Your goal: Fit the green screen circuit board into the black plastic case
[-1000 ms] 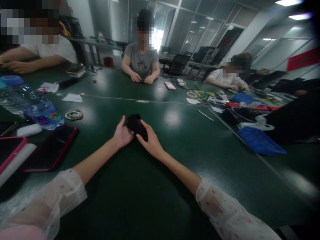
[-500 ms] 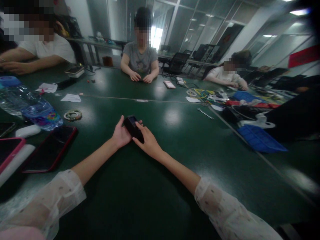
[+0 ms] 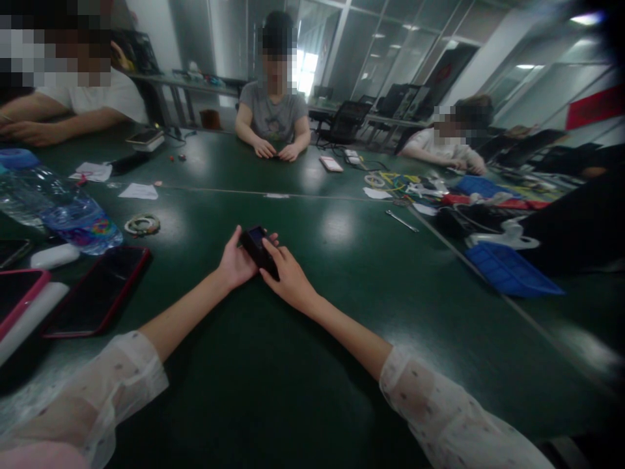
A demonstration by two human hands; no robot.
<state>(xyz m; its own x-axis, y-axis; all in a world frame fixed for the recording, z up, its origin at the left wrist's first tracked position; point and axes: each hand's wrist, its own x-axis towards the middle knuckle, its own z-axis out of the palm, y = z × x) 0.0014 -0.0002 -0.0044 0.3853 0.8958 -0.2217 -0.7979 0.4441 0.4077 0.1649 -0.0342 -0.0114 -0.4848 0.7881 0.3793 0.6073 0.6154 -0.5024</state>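
A small black device (image 3: 258,249) with a dark screen at its upper end is held between my hands over the green table (image 3: 336,260). My left hand (image 3: 237,260) supports it from the left and beneath, thumb pointing up beside it and fingertips showing past its far side. On the right, my right hand (image 3: 288,277) grips its lower part, with the index finger lying on the face near the screen and the thumb at the near end.
Phones, among them a red-edged one (image 3: 100,293), and a water bottle (image 3: 78,218) stand at left, near a coiled bracelet (image 3: 142,225). A wrench (image 3: 402,221), cables (image 3: 390,182) and a blue tray (image 3: 510,268) lie at right. Three people sit around the table.
My right index finger has shifted slightly left on the device. The device is tilted a little differently, and its screen looks faintly bluish.
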